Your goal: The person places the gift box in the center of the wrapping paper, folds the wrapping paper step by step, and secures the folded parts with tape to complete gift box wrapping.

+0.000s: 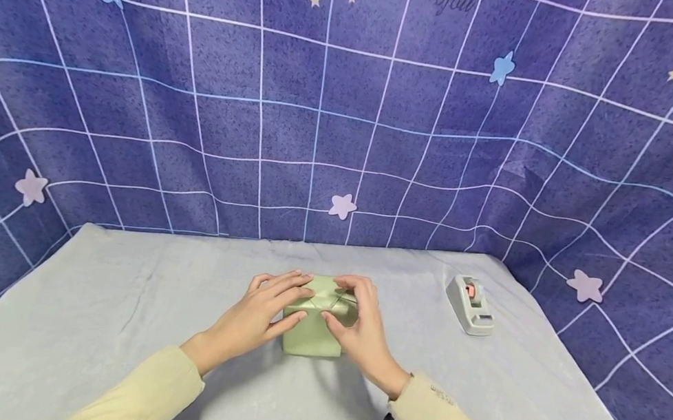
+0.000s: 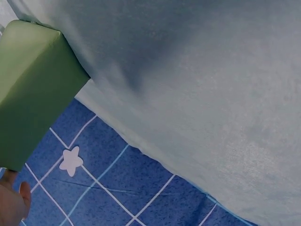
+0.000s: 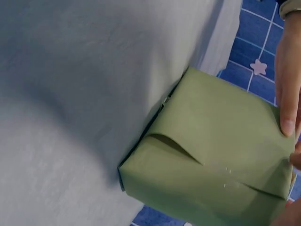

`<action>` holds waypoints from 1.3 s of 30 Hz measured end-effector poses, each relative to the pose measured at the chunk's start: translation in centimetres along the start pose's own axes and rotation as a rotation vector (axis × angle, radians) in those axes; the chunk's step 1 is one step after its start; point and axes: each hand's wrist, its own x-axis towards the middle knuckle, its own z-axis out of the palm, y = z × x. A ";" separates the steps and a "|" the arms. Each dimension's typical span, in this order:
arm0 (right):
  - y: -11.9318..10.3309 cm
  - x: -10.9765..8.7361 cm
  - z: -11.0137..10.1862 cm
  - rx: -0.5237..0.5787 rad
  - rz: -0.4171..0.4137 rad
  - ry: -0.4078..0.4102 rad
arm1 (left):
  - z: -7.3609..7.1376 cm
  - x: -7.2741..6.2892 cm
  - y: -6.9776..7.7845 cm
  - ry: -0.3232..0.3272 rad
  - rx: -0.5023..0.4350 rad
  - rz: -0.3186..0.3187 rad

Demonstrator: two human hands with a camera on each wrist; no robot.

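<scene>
A small box wrapped in light green paper (image 1: 312,337) stands on the cloth near the middle of the head view. Folded paper flaps meet on its top, and in the right wrist view the edge of one flap (image 3: 188,136) lifts a little. My left hand (image 1: 259,309) lies over the box's left side, fairly straight fingers resting on top and the thumb near the front edge. From the right, my right hand (image 1: 363,331) holds the box, index finger bent over the far part of the top and thumb at the front top edge. The left wrist view shows the box's green side (image 2: 37,94).
A pale tape dispenser (image 1: 470,305) with a roll of tape stands at the right rear of the table. Grey-white cloth (image 1: 147,285) covers the table. A blue gridded curtain (image 1: 296,129) with stars hangs behind and around it.
</scene>
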 end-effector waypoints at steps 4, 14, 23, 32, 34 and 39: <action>0.2 -0.2 -0.5 0.044 -0.013 -0.039 | -0.1 0.0 0.0 -0.009 -0.001 -0.006; -1.2 -0.3 -1.1 0.121 0.107 -0.109 | -0.1 0.0 0.1 -0.020 -0.006 -0.008; 0.5 0.2 -1.3 0.101 0.187 -0.091 | -0.5 0.1 0.2 -0.051 -0.027 -0.038; 1.4 2.2 -1.2 0.138 0.443 -0.022 | -0.6 1.6 0.8 0.040 -0.245 -0.267; 1.6 2.5 -1.1 0.166 0.518 -0.023 | -0.4 2.1 0.8 0.083 -0.293 -0.330; 1.9 2.7 -1.4 0.158 0.699 -0.065 | -0.2 3.0 0.8 0.138 -0.434 -0.495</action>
